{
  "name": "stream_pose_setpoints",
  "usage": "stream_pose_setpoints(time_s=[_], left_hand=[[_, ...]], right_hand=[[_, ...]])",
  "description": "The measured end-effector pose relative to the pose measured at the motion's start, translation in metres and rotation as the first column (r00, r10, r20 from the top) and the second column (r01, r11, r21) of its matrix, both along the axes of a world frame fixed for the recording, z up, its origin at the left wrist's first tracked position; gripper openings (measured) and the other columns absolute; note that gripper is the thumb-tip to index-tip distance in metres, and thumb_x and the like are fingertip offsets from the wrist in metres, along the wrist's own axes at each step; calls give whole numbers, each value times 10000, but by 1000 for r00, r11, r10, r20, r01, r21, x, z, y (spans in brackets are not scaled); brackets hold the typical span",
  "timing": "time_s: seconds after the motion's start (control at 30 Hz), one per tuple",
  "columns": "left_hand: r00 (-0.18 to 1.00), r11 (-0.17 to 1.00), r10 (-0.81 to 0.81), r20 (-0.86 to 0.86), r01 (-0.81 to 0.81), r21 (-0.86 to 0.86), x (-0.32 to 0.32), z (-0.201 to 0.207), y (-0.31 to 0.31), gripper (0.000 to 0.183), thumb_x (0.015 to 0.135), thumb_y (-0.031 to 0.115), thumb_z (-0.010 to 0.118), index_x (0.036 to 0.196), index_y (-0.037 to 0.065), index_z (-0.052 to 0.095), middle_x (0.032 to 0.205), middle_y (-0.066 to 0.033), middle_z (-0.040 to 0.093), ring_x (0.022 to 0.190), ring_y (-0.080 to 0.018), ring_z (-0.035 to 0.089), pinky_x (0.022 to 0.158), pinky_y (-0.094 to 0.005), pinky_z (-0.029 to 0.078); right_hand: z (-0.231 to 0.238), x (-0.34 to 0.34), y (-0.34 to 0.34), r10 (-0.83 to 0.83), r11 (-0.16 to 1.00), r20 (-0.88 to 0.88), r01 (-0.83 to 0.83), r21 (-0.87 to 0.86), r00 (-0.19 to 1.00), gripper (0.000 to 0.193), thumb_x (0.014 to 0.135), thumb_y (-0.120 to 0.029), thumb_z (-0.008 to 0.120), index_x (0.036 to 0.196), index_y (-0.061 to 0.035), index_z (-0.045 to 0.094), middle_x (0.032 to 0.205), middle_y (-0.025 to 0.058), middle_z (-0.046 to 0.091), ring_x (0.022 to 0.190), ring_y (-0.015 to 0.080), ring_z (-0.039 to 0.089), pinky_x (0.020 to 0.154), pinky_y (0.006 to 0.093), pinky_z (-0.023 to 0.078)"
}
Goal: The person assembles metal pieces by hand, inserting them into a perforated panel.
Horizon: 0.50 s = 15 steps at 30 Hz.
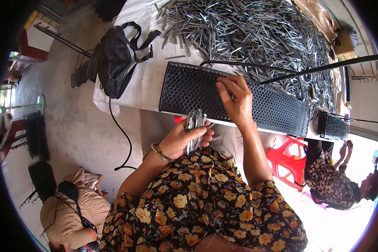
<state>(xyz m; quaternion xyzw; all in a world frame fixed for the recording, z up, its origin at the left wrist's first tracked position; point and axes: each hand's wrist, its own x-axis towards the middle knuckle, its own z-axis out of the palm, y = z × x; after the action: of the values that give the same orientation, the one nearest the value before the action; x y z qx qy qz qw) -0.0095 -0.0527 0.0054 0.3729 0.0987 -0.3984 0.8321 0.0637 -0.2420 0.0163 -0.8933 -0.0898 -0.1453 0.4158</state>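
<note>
My left hand (pixel 177 139) is wrapped around a bundle of thin, flat, grey shiny strips (pixel 194 124), held upright just below the table's front edge. My right hand (pixel 239 101) rests over a long black panel (pixel 277 110) full of round holes, lying along that edge. Its thumb and fingertips are pinched together at the panel's surface; whatever they hold is too small or hidden to name. Short dark pieces seem to stand in holes at the panel's upper left. Behind the panel spreads a big heap of loose dark strips (pixel 243 29).
A black mesh bag (pixel 115 59) with straps hangs at the table's left corner, its cord trailing down. Black cables (pixel 277 69) cross behind the panel. At right are a red plastic stool (pixel 286 161) and a person by another black panel (pixel 334 125). Another person (pixel 71 210) sits lower left.
</note>
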Motion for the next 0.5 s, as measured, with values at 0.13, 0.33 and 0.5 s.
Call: stream_pose_setpoints(time_s=[0.13,0.33,0.5], left_hand=[[999,999,33,1,-33,23,2,4,0,229,923,122,597,1128,26,563,970,-92,653,877,-154,636,724,-288,526],[998,998,30,63,-34,54,2,5,-1,232,923,146,606,1122,30,577,995,-85,660,870,-138,634,704,-275,525],[996,994,-11,88,1,110,4,3,-3,244,934,187,596,1129,42,580,981,-76,667,837,-116,624,673,-250,511]], right_hand=[[9,-24,-3,441,874,-375,-294,387,816,175,852,-141,691,916,23,698,874,94,625,751,158,608,633,267,481],[2,-37,-4,475,732,-390,-109,672,789,204,864,-138,689,929,55,685,787,54,654,678,94,598,599,230,488],[3,-31,-11,297,748,-596,207,631,746,193,855,-166,708,939,7,700,718,1,641,553,42,508,495,185,405]])
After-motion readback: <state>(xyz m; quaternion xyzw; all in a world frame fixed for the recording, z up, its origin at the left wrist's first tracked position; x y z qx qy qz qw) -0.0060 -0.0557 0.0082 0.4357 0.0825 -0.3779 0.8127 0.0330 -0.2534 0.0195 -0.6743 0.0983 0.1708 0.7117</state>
